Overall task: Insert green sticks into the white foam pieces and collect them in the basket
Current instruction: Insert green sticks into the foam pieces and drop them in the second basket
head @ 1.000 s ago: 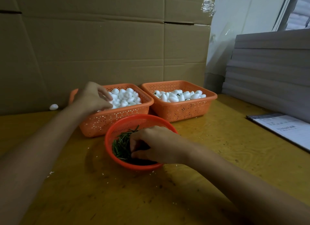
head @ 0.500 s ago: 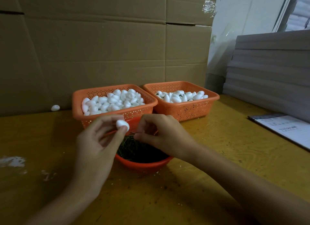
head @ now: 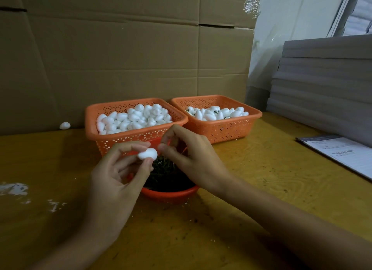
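My left hand [head: 118,169] pinches a white egg-shaped foam piece [head: 147,154] between thumb and fingertips above a round orange bowl [head: 171,194] of green sticks [head: 165,169]. My right hand [head: 187,155] is right beside the foam piece, thumb and forefinger pinched together at its end; the stick between them is too thin to make out. Behind stand two orange baskets: the left basket [head: 96,116] is heaped with plain foam pieces, while the right basket [head: 253,116] holds foam pieces with green stems showing.
A stray foam piece [head: 64,125] lies by the cardboard wall [head: 120,58] at the back left. Foam crumbs [head: 14,189] dot the yellow table [head: 261,179] at left. Printed papers [head: 340,153] lie at right, below a stack of grey sheets [head: 326,84].
My left hand left the left basket with a foam piece and came over the bowl. My right hand rose out of the sticks and closed in on the foam piece.
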